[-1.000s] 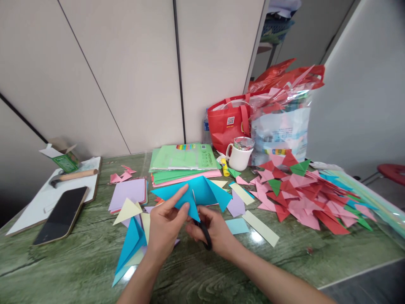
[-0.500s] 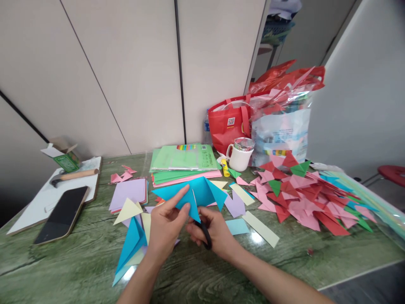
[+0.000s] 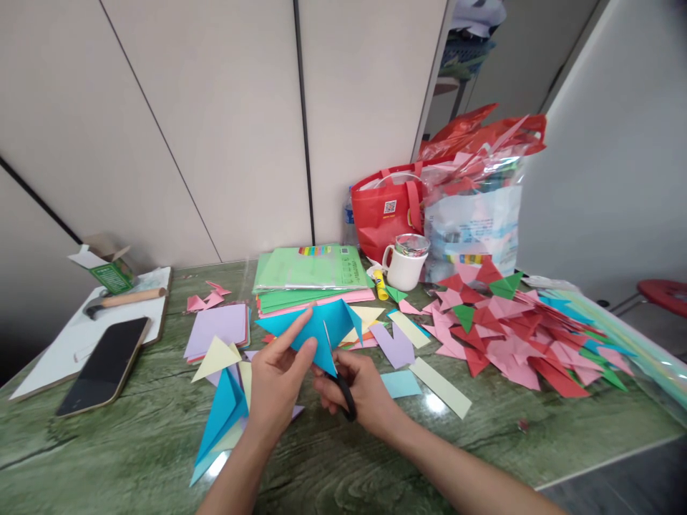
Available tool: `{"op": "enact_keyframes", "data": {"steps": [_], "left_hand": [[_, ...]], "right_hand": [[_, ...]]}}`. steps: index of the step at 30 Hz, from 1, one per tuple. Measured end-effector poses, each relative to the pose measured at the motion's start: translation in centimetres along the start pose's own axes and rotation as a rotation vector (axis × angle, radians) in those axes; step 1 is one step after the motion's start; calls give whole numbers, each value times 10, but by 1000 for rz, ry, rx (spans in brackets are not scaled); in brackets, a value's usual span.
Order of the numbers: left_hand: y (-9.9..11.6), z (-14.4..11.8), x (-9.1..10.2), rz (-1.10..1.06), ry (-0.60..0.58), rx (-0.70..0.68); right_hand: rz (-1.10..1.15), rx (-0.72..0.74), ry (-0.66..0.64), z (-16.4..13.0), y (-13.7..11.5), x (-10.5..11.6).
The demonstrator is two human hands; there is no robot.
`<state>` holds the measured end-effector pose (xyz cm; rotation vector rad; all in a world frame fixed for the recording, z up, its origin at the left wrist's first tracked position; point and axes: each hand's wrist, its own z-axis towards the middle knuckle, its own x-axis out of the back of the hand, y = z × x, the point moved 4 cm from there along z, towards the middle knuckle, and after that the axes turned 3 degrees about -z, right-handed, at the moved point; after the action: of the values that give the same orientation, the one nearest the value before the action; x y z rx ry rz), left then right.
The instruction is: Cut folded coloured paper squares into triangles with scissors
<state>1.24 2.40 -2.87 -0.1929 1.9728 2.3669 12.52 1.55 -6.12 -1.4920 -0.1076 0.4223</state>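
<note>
My left hand [image 3: 279, 379] pinches a folded sheet of blue paper [image 3: 330, 329] between thumb and fingers, holding it above the table. My right hand [image 3: 357, 390] is closed round the black handle of a pair of scissors [image 3: 346, 400]. The scissor blade stands at a slit in the middle of the blue paper, whose right part bends away; most of the blades is hidden by paper and fingers. Beside my left wrist lies another folded blue paper [image 3: 221, 415], with a cream paper triangle [image 3: 215, 357] near it. Pale paper strips [image 3: 443, 388] lie right of my right hand.
A heap of pink, red and green folded paper [image 3: 509, 336] covers the table's right side. Behind stand a white mug [image 3: 408, 263], a glue stick [image 3: 381, 285], a red bag [image 3: 383, 218] and green paper packs [image 3: 311, 268]. At left lie a phone [image 3: 104, 366], a hammer [image 3: 126, 300] and square sheets [image 3: 217, 332].
The right part of the blue paper has swung down and inward, toward the left. Both hands stay nearly where they were, and the view has shifted slightly.
</note>
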Motion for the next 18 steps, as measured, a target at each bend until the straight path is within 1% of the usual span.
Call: {"op": "enact_keyframes", "data": {"steps": [4,6,10,13,18], "left_hand": [[-2,2,7,84,78,-65],[-3,2,9,123,94,-81],[-2,1,5,121,70,-97],[-3,0,2,111,25,-66],[-7,0,4,119,14,-48]], "right_hand": [[-55,-23,12,0,4,-1],[-55,-23,7,0,7,-1],[-60,46,21,1,3,1],[-59,104,49,3,-2,4],[-39,125,58,3,-4,6]]}}
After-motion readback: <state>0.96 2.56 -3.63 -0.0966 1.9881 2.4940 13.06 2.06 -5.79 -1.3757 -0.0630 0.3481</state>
